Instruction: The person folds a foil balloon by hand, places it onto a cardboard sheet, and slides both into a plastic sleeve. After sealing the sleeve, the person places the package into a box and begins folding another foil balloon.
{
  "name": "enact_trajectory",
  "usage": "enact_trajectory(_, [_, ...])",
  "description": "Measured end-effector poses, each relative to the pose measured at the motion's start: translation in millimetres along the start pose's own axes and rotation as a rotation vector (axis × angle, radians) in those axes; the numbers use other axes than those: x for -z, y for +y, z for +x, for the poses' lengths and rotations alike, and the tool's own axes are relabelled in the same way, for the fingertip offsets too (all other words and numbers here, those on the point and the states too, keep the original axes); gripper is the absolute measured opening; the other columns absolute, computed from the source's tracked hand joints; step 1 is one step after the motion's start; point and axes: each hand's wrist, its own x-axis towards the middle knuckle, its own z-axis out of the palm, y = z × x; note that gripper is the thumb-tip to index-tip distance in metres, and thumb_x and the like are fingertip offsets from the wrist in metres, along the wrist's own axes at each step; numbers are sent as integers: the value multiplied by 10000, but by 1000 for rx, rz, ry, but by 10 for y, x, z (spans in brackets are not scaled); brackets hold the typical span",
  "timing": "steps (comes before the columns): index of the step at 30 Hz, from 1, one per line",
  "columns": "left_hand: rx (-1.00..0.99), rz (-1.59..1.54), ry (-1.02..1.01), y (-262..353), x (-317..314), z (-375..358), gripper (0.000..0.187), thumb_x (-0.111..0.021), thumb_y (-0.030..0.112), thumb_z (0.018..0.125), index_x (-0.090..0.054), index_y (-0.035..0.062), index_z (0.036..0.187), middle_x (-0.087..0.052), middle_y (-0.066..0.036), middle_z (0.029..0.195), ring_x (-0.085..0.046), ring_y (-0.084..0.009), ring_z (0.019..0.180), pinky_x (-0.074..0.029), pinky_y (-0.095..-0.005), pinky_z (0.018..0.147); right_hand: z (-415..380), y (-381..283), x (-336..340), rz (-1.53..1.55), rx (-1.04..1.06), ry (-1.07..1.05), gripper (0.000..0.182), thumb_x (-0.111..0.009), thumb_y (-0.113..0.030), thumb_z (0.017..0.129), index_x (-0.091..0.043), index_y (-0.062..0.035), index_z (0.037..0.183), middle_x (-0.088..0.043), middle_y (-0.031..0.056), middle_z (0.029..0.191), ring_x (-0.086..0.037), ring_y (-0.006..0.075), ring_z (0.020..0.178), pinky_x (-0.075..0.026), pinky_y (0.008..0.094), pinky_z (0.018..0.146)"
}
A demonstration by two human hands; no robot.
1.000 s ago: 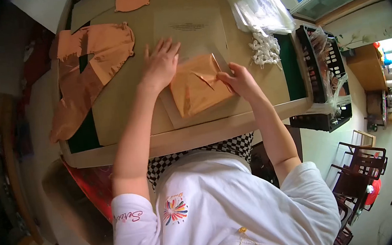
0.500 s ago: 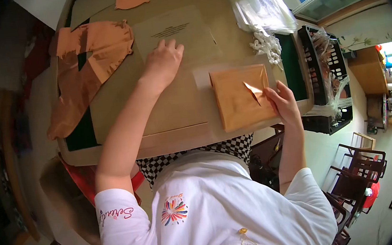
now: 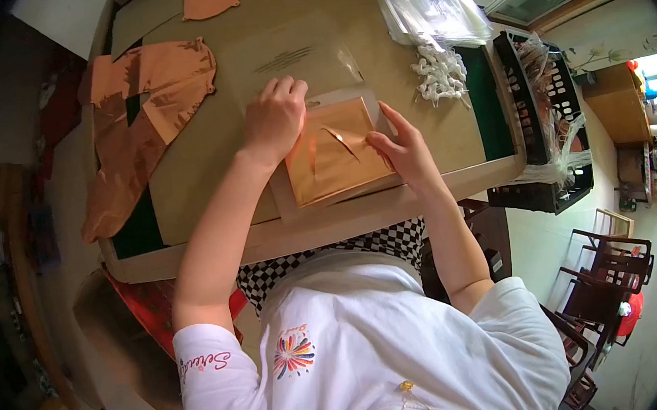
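Observation:
A folded copper-coloured foil balloon [image 3: 328,161] lies on a pale card near the table's front edge, with a slit-like fold on its top. My right hand [image 3: 404,149] pinches its right edge, thumb on top. My left hand [image 3: 278,121] is closed at its upper left corner, fingers curled over the lower edge of a clear plastic bag [image 3: 313,62]. The bag lies flat beyond the balloon, with small printed text on it. The tips of my left fingers are hidden.
Unfolded copper foil balloons [image 3: 155,115] spread on the left of the table [image 3: 434,146]. At the back right are a stack of clear bags [image 3: 436,5] and a bundle of white ties [image 3: 440,73]. A black crate [image 3: 534,103] stands beyond the right edge.
My right hand has moved left with the folded foil balloon, bringing it against the bag and my left hand. My left hand has shifted slightly toward me.

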Motion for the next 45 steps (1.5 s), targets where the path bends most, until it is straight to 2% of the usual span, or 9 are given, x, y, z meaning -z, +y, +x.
enact_trajectory(14, [-13, -125, 53, -48, -17, -120, 85, -648, 44, 777, -612, 68, 850, -647, -45, 898, -631, -234, 898, -551, -342, 752, 55, -124, 94, -155, 30, -58, 627, -668, -110, 911, -371, 12, 1449, -595, -14, 824, -497, 36, 690, -411, 194, 575])
enact_trajectory(22, [-24, -203, 45, -44, 49, -119, 69, -650, 60, 790, -633, 68, 857, -663, -40, 935, -634, -213, 929, -546, -340, 762, 112, -102, 116, -126, 103, -64, 629, -670, -96, 908, -367, 17, 1448, -609, 114, 1201, -546, 100, 1016, -461, 221, 839])
enact_trajectory(27, [-72, -217, 83, 50, 89, -133, 77, -664, 57, 786, -627, 60, 853, -652, -38, 941, -631, -214, 931, -542, -346, 764, 246, 75, 102, -109, 216, -30, 643, -643, -80, 917, -341, -47, 1482, -591, -33, 726, -480, 24, 623, -373, 187, 539])
enact_trajectory(31, [-78, -205, 87, 57, 13, -215, 102, -661, 55, 790, -631, 54, 887, -646, -45, 962, -626, -225, 941, -532, -349, 794, 397, 164, 8, -241, 347, 15, 604, -631, -73, 920, -373, -61, 1465, -651, 8, 879, -576, 66, 762, -455, 203, 648])
enact_trajectory(35, [-51, -231, 139, 47, -58, -285, 115, -640, 50, 805, -634, 44, 919, -641, -55, 998, -615, -239, 973, -515, -349, 839, 112, -403, -23, -659, 45, 21, 586, -617, -60, 921, -382, -80, 1457, -665, 40, 1039, -604, 90, 821, -493, 212, 719])
enact_trajectory(38, [-35, -210, 139, 62, -62, -299, 116, -629, 48, 807, -634, 35, 923, -638, -59, 1019, -608, -242, 993, -507, -353, 857, -62, -391, 217, -42, -106, -241, 730, -673, -74, 865, -302, -133, 1492, -662, 128, 1124, -653, 200, 953, -513, 339, 866])
enact_trajectory(41, [-44, -194, 154, 67, -49, -303, 119, -633, 48, 801, -633, 33, 919, -637, -59, 1014, -609, -244, 990, -507, -354, 858, -268, -277, 337, 92, 57, -376, 763, -676, -53, 837, -302, -155, 1495, -613, 188, 1194, -620, 297, 1068, -490, 394, 938])
enact_trajectory(44, [-36, -198, 152, 54, -89, -307, 122, -638, 49, 799, -635, 38, 920, -642, -61, 1011, -610, -243, 987, -512, -350, 855, -359, -210, 343, -494, 560, -394, 822, -679, 2, 781, -324, -209, 1492, -482, 210, 1363, -482, 367, 1248, -418, 438, 1037])
enact_trajectory(45, [-28, -205, 150, 52, -101, -317, 123, -639, 47, 798, -635, 38, 920, -645, -62, 1012, -611, -244, 986, -514, -349, 854, -413, -153, 286, -859, 573, -209, 795, -655, -23, 778, -371, -281, 1475, -314, 162, 1514, -294, 343, 1406, -273, 488, 1136])
